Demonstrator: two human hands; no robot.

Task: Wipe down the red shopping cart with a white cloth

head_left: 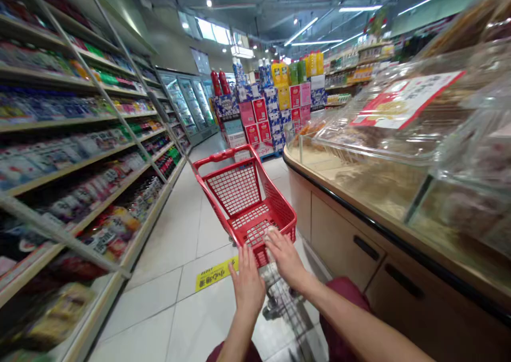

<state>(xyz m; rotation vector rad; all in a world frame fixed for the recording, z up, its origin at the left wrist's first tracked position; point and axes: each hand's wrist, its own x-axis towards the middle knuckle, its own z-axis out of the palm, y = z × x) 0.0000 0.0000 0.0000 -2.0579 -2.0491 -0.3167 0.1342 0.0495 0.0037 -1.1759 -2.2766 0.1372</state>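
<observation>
A small red plastic shopping cart (285,205) stands before me, its handle at the far side and its front end towards me. My right hand (286,258) lies at the near rim, with its fingers bent over the edge into the basket. At the near left corner of the cart is my left hand (248,282), fingers stretched up against the rim and thumb apart. The basket's grid floor and back panel show. Below the hands, the cart's lower frame and wheel (272,309) are partly hidden by my arms.
Packed shelves (75,226) line the left side. On the right, a display counter (339,229) bears clear food packages (371,133). Stacked drink cartons and boxes (259,120) stand ahead, with glass-door fridges (187,104) behind. A yellow floor sticker (215,276) lies on white tiles.
</observation>
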